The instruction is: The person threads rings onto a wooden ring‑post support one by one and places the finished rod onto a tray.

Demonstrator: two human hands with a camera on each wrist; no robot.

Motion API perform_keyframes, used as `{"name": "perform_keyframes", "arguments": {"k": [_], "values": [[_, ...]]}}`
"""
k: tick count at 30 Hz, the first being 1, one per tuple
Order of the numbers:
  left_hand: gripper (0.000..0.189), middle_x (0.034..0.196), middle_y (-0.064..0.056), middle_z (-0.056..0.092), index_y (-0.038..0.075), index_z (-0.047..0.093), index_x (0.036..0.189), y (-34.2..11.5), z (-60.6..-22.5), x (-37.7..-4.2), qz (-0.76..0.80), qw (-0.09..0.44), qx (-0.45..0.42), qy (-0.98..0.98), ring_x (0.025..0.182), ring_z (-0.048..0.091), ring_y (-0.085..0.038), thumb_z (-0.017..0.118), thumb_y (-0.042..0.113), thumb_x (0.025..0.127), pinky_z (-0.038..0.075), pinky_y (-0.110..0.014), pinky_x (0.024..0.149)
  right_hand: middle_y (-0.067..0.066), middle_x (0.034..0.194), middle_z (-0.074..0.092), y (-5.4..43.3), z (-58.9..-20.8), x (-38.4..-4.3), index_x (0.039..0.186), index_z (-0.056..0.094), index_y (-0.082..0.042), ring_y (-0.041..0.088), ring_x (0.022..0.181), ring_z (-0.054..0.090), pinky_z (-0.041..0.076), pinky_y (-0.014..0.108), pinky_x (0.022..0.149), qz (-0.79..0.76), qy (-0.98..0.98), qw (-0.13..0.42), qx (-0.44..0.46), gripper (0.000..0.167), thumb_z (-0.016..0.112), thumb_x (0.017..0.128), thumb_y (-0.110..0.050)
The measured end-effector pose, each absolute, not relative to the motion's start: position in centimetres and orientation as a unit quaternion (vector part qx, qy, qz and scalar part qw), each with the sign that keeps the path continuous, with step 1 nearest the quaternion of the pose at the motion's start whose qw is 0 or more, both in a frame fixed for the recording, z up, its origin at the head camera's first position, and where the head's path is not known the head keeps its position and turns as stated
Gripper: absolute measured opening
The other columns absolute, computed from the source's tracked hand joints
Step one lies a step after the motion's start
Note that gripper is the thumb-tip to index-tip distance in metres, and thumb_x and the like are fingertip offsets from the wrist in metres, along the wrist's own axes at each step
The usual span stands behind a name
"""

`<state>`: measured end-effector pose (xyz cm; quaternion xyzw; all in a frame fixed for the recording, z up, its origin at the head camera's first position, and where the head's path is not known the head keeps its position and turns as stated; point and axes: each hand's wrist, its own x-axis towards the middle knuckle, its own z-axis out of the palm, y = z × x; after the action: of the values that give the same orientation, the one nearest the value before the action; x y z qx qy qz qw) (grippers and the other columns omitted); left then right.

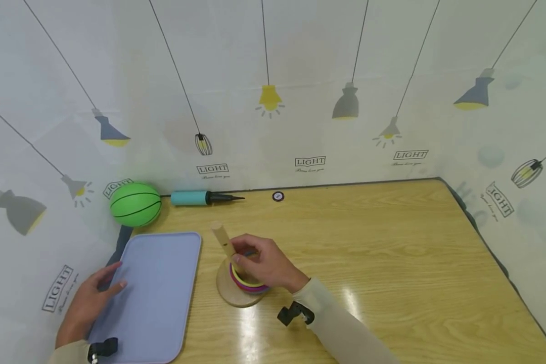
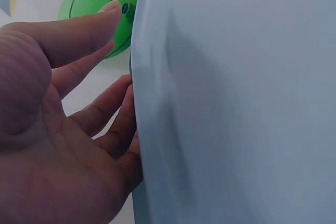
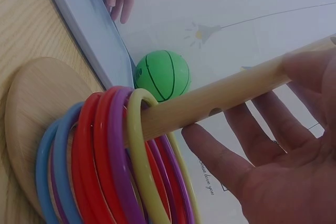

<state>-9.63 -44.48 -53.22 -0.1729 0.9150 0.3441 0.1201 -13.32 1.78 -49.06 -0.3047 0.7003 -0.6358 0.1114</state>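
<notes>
A ring toss stand has a round wooden base point(image 1: 229, 293) and an upright wooden post point(image 1: 223, 238). Around the foot of the post lies a stack of blue, red, purple and yellow rings point(image 3: 100, 145), the yellow one uppermost. My right hand point(image 1: 266, 260) holds the post just above the rings, thumb on one side and fingers on the other. At the left, my left hand point(image 1: 86, 303) has its fingertips against the outer edge of a pale blue tray point(image 1: 159, 283), the thumb raised and the fingers loosely bent.
A green ball point(image 1: 136, 205) sits beyond the tray at the back left corner. Along the back edge lie a turquoise hand pump point(image 1: 188, 197) and a small dark round disc point(image 1: 278, 196). Walls with printed lamps border the wooden table point(image 1: 391, 253).
</notes>
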Motion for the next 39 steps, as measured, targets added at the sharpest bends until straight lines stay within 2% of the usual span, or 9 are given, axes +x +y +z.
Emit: {"name": "perform_keyframes", "arguments": {"k": [6, 10, 12, 17, 22, 30, 33, 39], "values": [[0.084, 0.170, -0.034, 0.019, 0.010, 0.025, 0.168, -45.2, -53.4, -10.3, 0.327, 0.162, -0.180, 0.914, 0.149, 0.027, -0.060, 0.069, 0.038, 0.102, 0.034, -0.073, 0.114, 0.010, 0.123, 0.073, 1.8, -49.0, -13.4, 0.138, 0.067, -0.011, 0.023, 0.114, 0.069, 0.061, 0.031, 0.093, -0.628, 0.707, 0.128, -0.301, 0.032, 0.065, 0.106, -0.015], [0.083, 0.169, -0.036, 0.018, 0.009, 0.022, 0.168, -45.6, -53.3, -10.5, 0.325, 0.179, -0.176, 0.912, 0.149, 0.026, -0.060, 0.068, 0.034, 0.103, 0.032, -0.073, 0.115, 0.010, 0.122, 0.073, 1.8, -48.9, -13.5, 0.138, 0.067, -0.011, 0.032, 0.115, 0.069, 0.061, 0.030, 0.092, -0.628, 0.705, 0.131, -0.304, 0.031, 0.064, 0.107, -0.016], [0.078, 0.169, -0.036, 0.019, 0.009, 0.023, 0.168, -45.8, -53.4, -10.5, 0.324, 0.181, -0.173, 0.912, 0.150, 0.026, -0.060, 0.065, 0.027, 0.105, 0.031, -0.073, 0.116, 0.010, 0.122, 0.073, 1.8, -48.9, -13.5, 0.137, 0.067, -0.011, 0.033, 0.115, 0.068, 0.061, 0.030, 0.092, -0.627, 0.705, 0.130, -0.305, 0.031, 0.064, 0.107, -0.015], [0.069, 0.168, -0.036, 0.021, 0.007, 0.025, 0.167, -46.3, -53.6, -10.6, 0.321, 0.184, -0.162, 0.915, 0.148, 0.028, -0.060, 0.054, 0.009, 0.104, 0.033, -0.073, 0.114, 0.009, 0.121, 0.073, 1.7, -48.9, -13.5, 0.136, 0.068, -0.011, 0.023, 0.112, 0.069, 0.061, 0.030, 0.091, -0.621, 0.712, 0.123, -0.305, 0.030, 0.064, 0.107, -0.015], [0.068, 0.166, -0.037, 0.023, 0.005, 0.027, 0.166, -46.8, -53.7, -10.6, 0.320, 0.188, -0.144, 0.917, 0.146, 0.031, -0.060, 0.052, 0.007, 0.103, 0.037, -0.072, 0.112, 0.005, 0.119, 0.074, 1.6, -48.9, -13.4, 0.135, 0.069, -0.013, 0.013, 0.109, 0.069, 0.061, 0.029, 0.091, -0.612, 0.720, 0.106, -0.309, 0.029, 0.063, 0.107, -0.014], [0.069, 0.165, -0.036, 0.029, 0.002, 0.032, 0.164, -47.1, -53.4, -10.6, 0.328, 0.193, -0.106, 0.918, 0.142, 0.041, -0.057, 0.057, 0.005, 0.100, 0.046, -0.066, 0.106, 0.012, 0.122, 0.075, 1.4, -49.0, -13.2, 0.132, 0.069, -0.011, 0.016, 0.110, 0.070, 0.060, 0.029, 0.091, -0.606, 0.725, 0.077, -0.317, 0.027, 0.062, 0.106, -0.010], [0.067, 0.161, -0.036, 0.035, 0.001, 0.035, 0.163, -46.8, -53.3, -10.5, 0.324, 0.193, -0.094, 0.921, 0.139, 0.046, -0.056, 0.058, 0.006, 0.100, 0.051, -0.062, 0.102, 0.011, 0.122, 0.075, 1.4, -48.9, -13.2, 0.131, 0.069, -0.010, 0.016, 0.110, 0.071, 0.060, 0.029, 0.091, -0.601, 0.731, 0.062, -0.318, 0.027, 0.062, 0.105, -0.009], [0.069, 0.156, -0.039, 0.041, 0.002, 0.035, 0.163, -46.0, -53.1, -10.3, 0.318, 0.213, -0.091, 0.919, 0.137, 0.049, -0.057, 0.060, 0.009, 0.099, 0.053, -0.060, 0.101, 0.009, 0.119, 0.076, 1.6, -48.6, -12.9, 0.130, 0.070, -0.009, 0.016, 0.111, 0.071, 0.060, 0.033, 0.091, -0.597, 0.736, 0.038, -0.318, 0.026, 0.062, 0.105, -0.008]]}}
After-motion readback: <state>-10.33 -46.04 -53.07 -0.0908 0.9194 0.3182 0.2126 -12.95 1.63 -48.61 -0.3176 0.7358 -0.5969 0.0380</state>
